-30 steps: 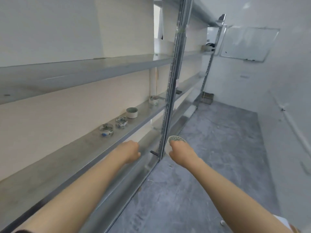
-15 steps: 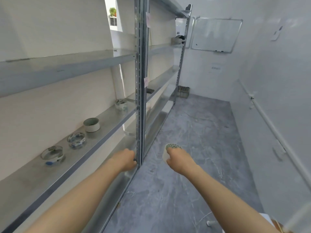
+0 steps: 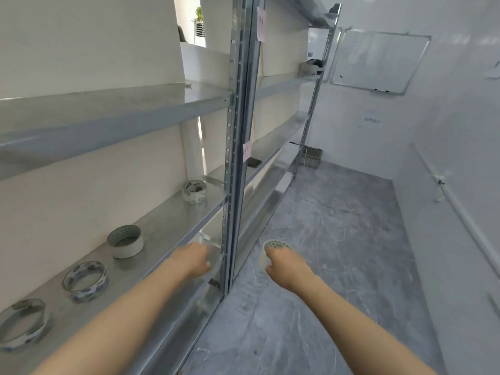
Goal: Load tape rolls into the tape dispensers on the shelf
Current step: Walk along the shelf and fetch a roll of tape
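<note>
Right hand (image 3: 286, 266) grips tape roll (image 3: 273, 246) beyond the shelf (image 3: 162, 234) front edge; dispensers (image 3: 84, 277) lie leftward, nearer the curled left hand (image 3: 193, 259), whose contents cannot be told.

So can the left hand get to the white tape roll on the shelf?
Probably yes. The left hand hovers at the front edge of the shelf, the white tape roll stands close by on it, and nothing lies between them.

One head-worn wide-angle camera looks forward and down, close along the shelf (image 3: 167, 228).
</note>
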